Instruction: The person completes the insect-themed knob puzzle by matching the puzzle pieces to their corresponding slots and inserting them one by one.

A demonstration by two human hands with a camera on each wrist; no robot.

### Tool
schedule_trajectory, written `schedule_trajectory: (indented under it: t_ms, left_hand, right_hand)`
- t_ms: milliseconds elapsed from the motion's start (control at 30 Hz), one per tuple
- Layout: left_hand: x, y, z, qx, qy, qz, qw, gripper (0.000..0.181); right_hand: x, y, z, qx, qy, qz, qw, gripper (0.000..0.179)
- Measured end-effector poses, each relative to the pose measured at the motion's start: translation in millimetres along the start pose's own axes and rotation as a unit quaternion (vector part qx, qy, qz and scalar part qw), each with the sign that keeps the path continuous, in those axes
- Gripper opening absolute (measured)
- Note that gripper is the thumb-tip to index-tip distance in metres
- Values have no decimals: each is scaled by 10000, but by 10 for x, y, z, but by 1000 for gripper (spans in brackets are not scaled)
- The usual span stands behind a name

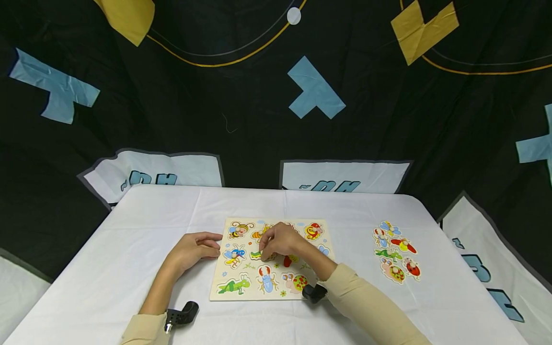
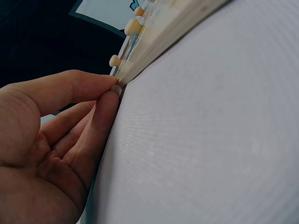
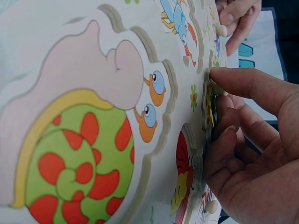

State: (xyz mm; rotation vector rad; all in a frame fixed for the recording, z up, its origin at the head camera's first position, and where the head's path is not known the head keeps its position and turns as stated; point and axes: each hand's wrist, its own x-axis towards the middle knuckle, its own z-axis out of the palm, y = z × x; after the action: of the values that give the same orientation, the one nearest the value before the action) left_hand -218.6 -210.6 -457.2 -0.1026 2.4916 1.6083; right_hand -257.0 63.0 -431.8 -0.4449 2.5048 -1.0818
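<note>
A pale wooden insect puzzle board (image 1: 276, 296) lies flat on the white table. My left hand (image 1: 193, 250) is at its left edge, where thumb and index fingertip touch the board's side. My right hand (image 1: 279, 240) reaches over the middle of the board and pinches a green caterpillar piece (image 1: 255, 256) at its slot. In the right wrist view thumb and fingers partly hide that piece (image 3: 211, 109); whether it is fully seated I cannot tell. Near this hand are the printed snail slot (image 3: 77, 158) and a red-winged insect slot (image 3: 183, 172). A bee piece (image 1: 238, 230) sits at the upper left.
Loose pieces lie on the table right of the board: a grasshopper (image 1: 388, 254), a snail (image 1: 393, 271), a ladybird (image 1: 412, 268), a red-winged insect (image 1: 403, 245) and blue-winged ones (image 1: 390, 228). A dark curtain (image 1: 254, 120) hangs behind the table (image 1: 142, 211).
</note>
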Motion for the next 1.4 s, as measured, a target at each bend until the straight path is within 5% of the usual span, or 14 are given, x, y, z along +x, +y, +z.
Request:
schedule_trajectory:
  t_ms: [1400]
  left_hand:
    - [3, 6, 4, -140, -23, -5, 9999, 51]
  right_hand:
    - [-1, 41, -7, 123, -226, -81, 9996, 11]
